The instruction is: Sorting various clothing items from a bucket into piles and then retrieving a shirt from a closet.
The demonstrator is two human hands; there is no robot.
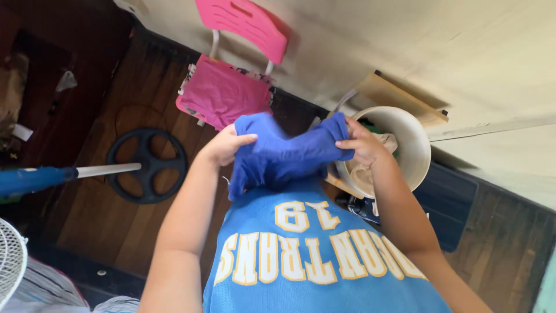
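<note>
left hand (223, 146): gripping one end of blue cloth (278, 153) | right hand (362, 145): gripping the other end | cloth: bunched between both hands at chest height, above wooden floor (87, 214) | just beside right hand: white bucket (414, 145) holding laundry | beyond: pink chair (231, 87)

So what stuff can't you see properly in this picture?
Head view only:
- Blue cloth: bunched between the left hand and right hand, so its shape and kind cannot be told.
- White basin: the right hand and cloth cover part of it; its contents are unclear.
- Pink chair: top cut off by the upper edge.
- White fan: mostly cut off by the left edge.
- Black wheel: its purpose cannot be told.
</note>
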